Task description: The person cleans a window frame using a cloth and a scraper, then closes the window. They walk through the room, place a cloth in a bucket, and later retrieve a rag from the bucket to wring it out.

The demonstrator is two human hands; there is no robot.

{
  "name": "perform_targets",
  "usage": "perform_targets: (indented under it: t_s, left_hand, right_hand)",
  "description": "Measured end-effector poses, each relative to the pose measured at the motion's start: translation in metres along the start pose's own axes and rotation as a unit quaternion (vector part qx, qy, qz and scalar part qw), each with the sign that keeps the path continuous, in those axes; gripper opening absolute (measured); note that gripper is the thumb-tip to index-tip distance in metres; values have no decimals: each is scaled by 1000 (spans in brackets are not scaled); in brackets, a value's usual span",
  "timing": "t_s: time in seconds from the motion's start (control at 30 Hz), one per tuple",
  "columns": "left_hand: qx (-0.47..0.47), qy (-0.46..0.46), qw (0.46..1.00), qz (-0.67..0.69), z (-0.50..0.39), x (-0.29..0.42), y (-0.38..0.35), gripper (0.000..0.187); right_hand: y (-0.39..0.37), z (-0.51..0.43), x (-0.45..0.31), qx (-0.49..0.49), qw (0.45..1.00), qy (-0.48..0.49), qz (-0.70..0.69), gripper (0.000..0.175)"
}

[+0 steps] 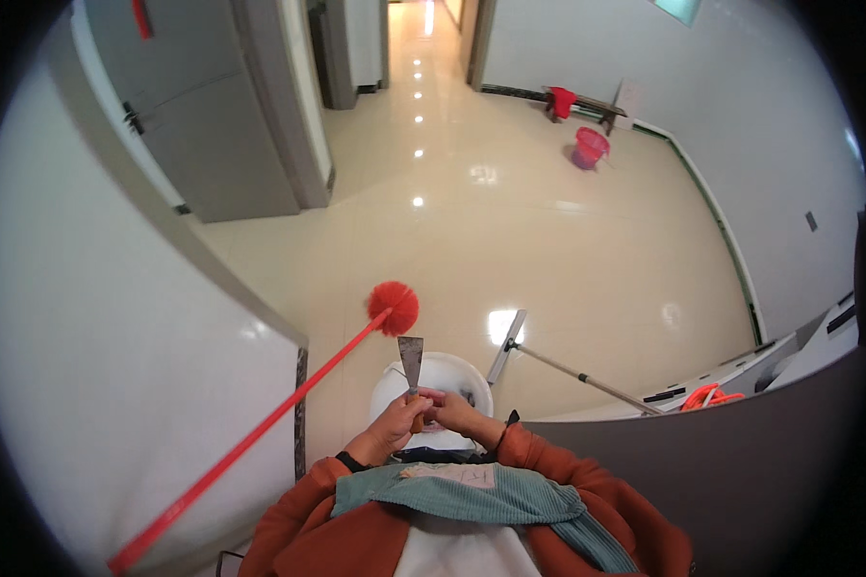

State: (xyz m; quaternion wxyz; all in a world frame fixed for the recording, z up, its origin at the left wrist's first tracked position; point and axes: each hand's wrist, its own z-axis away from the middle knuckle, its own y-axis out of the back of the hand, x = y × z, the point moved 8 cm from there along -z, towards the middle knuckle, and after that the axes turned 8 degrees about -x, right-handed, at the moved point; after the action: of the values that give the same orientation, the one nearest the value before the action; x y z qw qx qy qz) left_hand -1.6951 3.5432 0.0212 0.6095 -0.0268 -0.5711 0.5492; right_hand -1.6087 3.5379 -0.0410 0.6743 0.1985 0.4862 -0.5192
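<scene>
A putty knife (410, 357) with a worn metal blade and an orange-brown handle points away from me, blade up. My left hand (402, 420) grips its handle. Close against it, my right hand (451, 411) has its fingers bent near the handle; whether they touch the knife or hold something is hidden. Below both hands stands a white bucket (469, 368), and small dark items inside it are partly covered by my hands.
A red round brush on a long pole (317, 375) leans at the left wall. Right of the bucket, a floor squeegee (506, 346) lies near a brown panel (664, 483) and orange cord (709, 397). Farther off are a pink bucket (590, 148), a bench (588, 101) and a grey door (195, 122).
</scene>
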Motion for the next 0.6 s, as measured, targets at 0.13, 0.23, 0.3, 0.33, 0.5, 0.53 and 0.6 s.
perform_targets:
  t_s: [0.13, 0.23, 0.3, 0.33, 0.5, 0.53, 0.6]
  left_hand:
    - [-52, 31, 998, -3, -66, 52, 1, 25]
    - [-71, 50, 996, -12, -106, 90, 14, 25]
    - [-64, 71, 995, -14, -140, 105, 17, 26]
    - [-68, 41, 997, -17, -157, 117, 16, 24]
    - [-66, 38, 996, -51, -241, 159, 33, 23]
    - [-57, 32, 996, -53, -260, 166, 39, 23]
    - [-17, 22, 999, -42, -294, 175, 51, 23]
  right_hand:
    - [53, -28, -49, 46, 999, -20, -19, 47]
    - [82, -55, -92, 77, 996, 31, -11, 44]
    - [104, -66, -112, 75, 995, 34, -51, 43]
    - [121, -72, -121, 86, 996, 13, -19, 45]
    - [194, -127, -149, 83, 996, -18, 30, 49]
    - [207, -141, -154, 55, 998, -4, 42, 53]
    - [230, -171, -167, 60, 994, 87, -7, 49]
